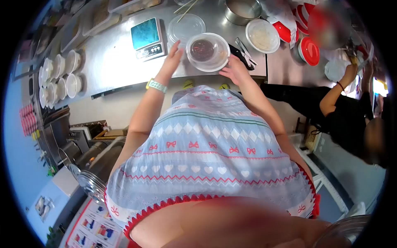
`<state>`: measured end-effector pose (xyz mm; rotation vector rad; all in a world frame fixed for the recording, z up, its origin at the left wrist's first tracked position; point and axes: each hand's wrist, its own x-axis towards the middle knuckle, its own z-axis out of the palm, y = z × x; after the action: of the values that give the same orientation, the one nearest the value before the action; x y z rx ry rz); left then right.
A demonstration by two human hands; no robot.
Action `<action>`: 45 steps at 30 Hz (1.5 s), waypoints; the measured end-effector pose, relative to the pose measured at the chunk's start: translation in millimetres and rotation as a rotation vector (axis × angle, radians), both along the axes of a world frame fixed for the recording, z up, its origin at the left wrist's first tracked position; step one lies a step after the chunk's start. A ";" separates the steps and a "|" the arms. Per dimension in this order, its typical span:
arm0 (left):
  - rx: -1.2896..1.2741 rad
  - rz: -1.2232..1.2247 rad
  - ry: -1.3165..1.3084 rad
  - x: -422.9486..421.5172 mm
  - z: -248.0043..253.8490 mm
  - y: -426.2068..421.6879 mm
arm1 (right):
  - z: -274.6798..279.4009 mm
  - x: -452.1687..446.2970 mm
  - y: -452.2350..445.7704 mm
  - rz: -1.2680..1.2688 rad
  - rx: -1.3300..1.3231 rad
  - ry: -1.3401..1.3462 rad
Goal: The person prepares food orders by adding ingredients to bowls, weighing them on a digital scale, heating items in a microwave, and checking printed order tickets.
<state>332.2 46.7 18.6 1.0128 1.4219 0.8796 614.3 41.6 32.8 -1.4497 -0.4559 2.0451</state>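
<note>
A round clear plastic bowl [206,67] rests near the front edge of the steel counter, with something dark reddish inside. My left hand [173,58] is held just left of the bowl, fingers stretched out, apart from it and holding nothing. On the other side, my right hand [236,71] is at the bowl's lower right rim with its fingers spread; whether it touches the rim I cannot tell. Left of the bowl stands a kitchen scale [146,36] with a bluish top. A clear round lid [186,27] lies behind the bowl. Black-handled scissors [244,56] lie to its right.
Stacked white bowls [73,84] stand at the left end. At the back are a metal pot [243,11], a tub of pale contents [262,36] and clear food containers [97,20]. Red-and-white bowls [309,51] sit right. A co-worker in black [345,118] works at the right.
</note>
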 end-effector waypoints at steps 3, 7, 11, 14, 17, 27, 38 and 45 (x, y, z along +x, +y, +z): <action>-0.019 -0.178 -0.080 17.3 8.3 12.8 | 7.8 -24.3 -7.8 -0.174 0.041 -0.062; -0.078 -0.268 -0.089 24.9 4.5 14.4 | -3.5 -37.2 -19.8 -0.216 0.042 0.025; 0.060 -0.203 -0.046 32.5 -22.3 24.4 | -21.3 -35.9 -22.3 -0.278 0.123 -0.005; 0.083 -0.281 0.049 25.4 -25.7 29.6 | -20.7 -40.6 -28.1 -0.310 0.118 -0.028; 0.426 -0.284 0.302 31.1 -44.5 42.2 | -28.6 -26.4 -32.0 -0.277 0.057 -0.242; 0.582 -0.373 0.346 70.9 22.2 46.4 | -12.1 93.1 -259.9 -1.222 0.353 -0.833; 0.717 -1.374 -0.003 238.1 116.9 28.3 | 103.5 -33.3 -492.7 -2.333 0.189 -1.107; 0.613 -1.810 -0.130 288.7 135.7 -49.3 | 116.0 -192.8 -576.6 -2.742 -0.368 -1.815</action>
<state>620.9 -2.7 154.2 2.0015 -0.2714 -0.0852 421.4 -535.0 148.9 -1.3512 0.9587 -1.4408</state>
